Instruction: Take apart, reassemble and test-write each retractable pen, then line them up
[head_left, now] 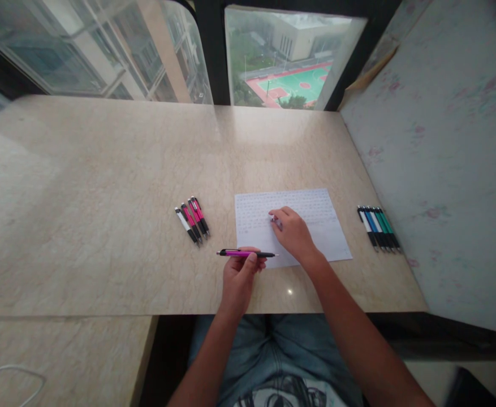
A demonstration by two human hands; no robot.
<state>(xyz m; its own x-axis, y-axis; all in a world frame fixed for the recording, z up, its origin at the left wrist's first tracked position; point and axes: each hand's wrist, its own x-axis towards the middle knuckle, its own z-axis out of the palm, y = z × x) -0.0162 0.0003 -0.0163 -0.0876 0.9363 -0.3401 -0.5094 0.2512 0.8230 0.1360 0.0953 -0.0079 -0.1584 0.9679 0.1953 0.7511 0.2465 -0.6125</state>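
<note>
My left hand (240,282) is closed around a purple ballpoint pen (243,254) with a black grip. The pen lies level, its tip pointing right over the near edge of the paper. Handwritten lines cover the upper part of this white sheet (332,240). Above the sheet, my right hand (293,230) is closed in a pinch, thumb and fingers bent together. Something small and pale shows at its fingertips, too small to name. To the left of the paper lie several pink and white pens (192,220) with black grips, side by side at a slant.
At the right, by the wall (455,186), several white, blue and green pens (379,229) lie in a row. The marble-patterned desk (103,226) runs to windows at the back. A white cable (14,367) rests on the lower surface at front left.
</note>
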